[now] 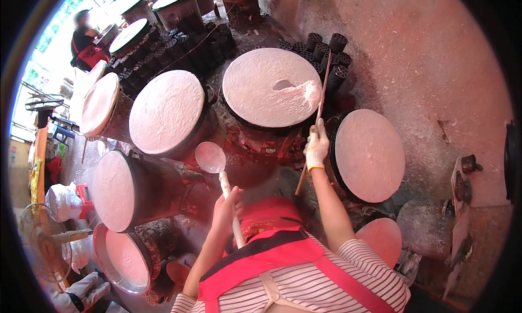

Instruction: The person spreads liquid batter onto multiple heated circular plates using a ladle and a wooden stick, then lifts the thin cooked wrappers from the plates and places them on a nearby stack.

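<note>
My left hand (226, 209) is bare and closed around the pale handle of a long ladle (210, 157), its round bowl raised in front of me. My right hand (317, 146), in a white knit glove, grips a long thin wooden stick (325, 82) that slants upward, its upper part passing the right edge of a large round vat (269, 87). A pale, wrinkled layer covers that vat's top, with a dark opening in it and a bunched fold near the stick. Close to the right of my gloved hand stands another vat (370, 156) with a smoother pale surface.
More pale-topped vats (167, 111) stand to the left, one (113, 191) nearby. Perforated black coal briquettes (337, 43) are stacked behind the middle vat. A fan (47, 243) stands at lower left, a wall (412, 48) rises on the right, and a person (85, 44) is at far upper left.
</note>
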Demonstrator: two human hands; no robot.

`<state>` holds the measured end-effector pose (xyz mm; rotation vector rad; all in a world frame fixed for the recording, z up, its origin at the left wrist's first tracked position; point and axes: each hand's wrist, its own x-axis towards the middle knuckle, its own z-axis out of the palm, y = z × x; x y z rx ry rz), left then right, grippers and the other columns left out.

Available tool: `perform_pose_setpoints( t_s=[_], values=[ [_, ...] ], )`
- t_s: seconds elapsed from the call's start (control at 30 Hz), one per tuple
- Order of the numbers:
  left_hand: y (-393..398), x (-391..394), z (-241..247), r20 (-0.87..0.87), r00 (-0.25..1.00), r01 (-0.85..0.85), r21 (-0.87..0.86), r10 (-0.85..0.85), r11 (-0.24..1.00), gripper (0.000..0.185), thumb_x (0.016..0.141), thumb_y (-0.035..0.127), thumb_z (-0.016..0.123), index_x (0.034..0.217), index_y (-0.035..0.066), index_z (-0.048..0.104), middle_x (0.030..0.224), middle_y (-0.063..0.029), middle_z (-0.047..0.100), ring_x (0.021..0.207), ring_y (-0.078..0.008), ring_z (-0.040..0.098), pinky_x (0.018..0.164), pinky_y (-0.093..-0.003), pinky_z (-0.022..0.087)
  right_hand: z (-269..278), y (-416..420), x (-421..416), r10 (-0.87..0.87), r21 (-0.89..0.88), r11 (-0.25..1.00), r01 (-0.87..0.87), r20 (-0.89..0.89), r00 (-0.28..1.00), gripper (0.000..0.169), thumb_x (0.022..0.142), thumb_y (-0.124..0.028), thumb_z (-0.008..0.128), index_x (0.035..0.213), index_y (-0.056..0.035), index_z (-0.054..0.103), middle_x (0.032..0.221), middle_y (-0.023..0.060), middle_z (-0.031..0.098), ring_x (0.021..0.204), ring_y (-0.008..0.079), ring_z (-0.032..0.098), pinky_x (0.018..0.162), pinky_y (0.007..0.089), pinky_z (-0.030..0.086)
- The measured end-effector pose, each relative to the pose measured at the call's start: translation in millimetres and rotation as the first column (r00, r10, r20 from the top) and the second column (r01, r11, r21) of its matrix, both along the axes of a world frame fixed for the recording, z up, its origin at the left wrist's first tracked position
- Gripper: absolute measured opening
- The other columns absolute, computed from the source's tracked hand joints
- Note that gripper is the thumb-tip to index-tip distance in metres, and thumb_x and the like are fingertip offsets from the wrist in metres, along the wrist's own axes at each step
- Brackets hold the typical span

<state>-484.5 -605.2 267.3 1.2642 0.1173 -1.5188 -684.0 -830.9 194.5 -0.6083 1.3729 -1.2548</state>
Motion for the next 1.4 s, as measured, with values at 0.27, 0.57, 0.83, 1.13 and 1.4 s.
perform_pose_setpoints(
  t_s=[0.27, 0.57, 0.83, 1.13, 1.4],
  values=[
    [-14.8, 4.8, 24.1, 0.002, 0.981, 0.195, -0.074, -0.196, 0.978, 0.013, 0.093, 0.017, 0.054, 0.095, 0.008, 0.045, 0.067, 0.0022, 0.04, 0.05, -0.0045, 0.034, 0.041, -0.0187, 0.025, 39.3, 8.9, 13.0, 0.404, 0.078, 0.914, -0.398, -0.075, 0.912, 0.04, 0.088, -0.024, 0.061, 0.127, -0.0215, 0.055, 0.055, -0.0065, 0.04, 0.035, 0.0046, 0.03, 0.031, 0.0208, 0.025],
    [-26.0, -7.0, 9.2, 0.1, 0.958, 0.279, -0.136, -0.267, 0.951, 0.013, 0.092, 0.011, 0.054, 0.101, 0.004, 0.048, 0.079, -0.0014, 0.047, 0.059, -0.0066, 0.043, 0.044, -0.0184, 0.033, 4.6, 24.0, 17.8, 0.347, -0.04, 0.935, -0.352, -0.093, 0.933, 0.031, 0.091, -0.024, 0.057, 0.122, -0.0242, 0.06, 0.055, -0.009, 0.039, 0.037, 0.0037, 0.03, 0.032, 0.0205, 0.027],
    [-71.5, -10.2, -0.6, 0.155, 0.94, 0.318, -0.089, -0.303, 0.944, 0.011, 0.091, 0.015, 0.055, 0.089, 0.008, 0.046, 0.071, -0.0002, 0.046, 0.053, -0.0071, 0.042, 0.042, -0.0207, 0.032, 26.6, 12.9, -31.6, 0.466, 0.037, 0.883, -0.468, -0.198, 0.862, 0.043, 0.089, -0.025, 0.062, 0.128, -0.0095, 0.055, 0.07, -0.0122, 0.043, 0.051, 0.0009, 0.031, 0.044, 0.018, 0.027],
    [-234.2, -11.2, -63.2, 0.596, 0.751, 0.362, -0.012, -0.284, 0.932, 0.011, 0.083, 0.003, 0.051, 0.085, -0.001, 0.041, 0.061, -0.0086, 0.049, 0.044, -0.019, 0.05, 0.035, -0.0331, 0.04, -44.1, 47.1, -58.5, 0.167, -0.222, 0.943, -0.249, -0.333, 0.928, 0.04, 0.09, -0.013, 0.059, 0.13, -0.0116, 0.053, 0.086, -0.0087, 0.057, 0.05, -0.0006, 0.038, 0.041, 0.0147, 0.031],
    [-256.8, 5.3, -59.2, -0.732, 0.675, 0.0, -0.128, -0.094, 0.992, 0.004, 0.09, 0.001, 0.041, 0.087, 0.0, 0.04, 0.062, -0.002, 0.04, 0.044, -0.007, 0.038, 0.035, -0.0186, 0.033, 30.4, 50.6, -27.2, 0.489, 0.142, 0.836, -0.529, 0.241, 0.838, 0.042, 0.088, -0.033, 0.063, 0.129, -0.0265, 0.053, 0.051, -0.005, 0.041, 0.032, 0.0057, 0.031, 0.03, 0.0229, 0.024]
  ],
)
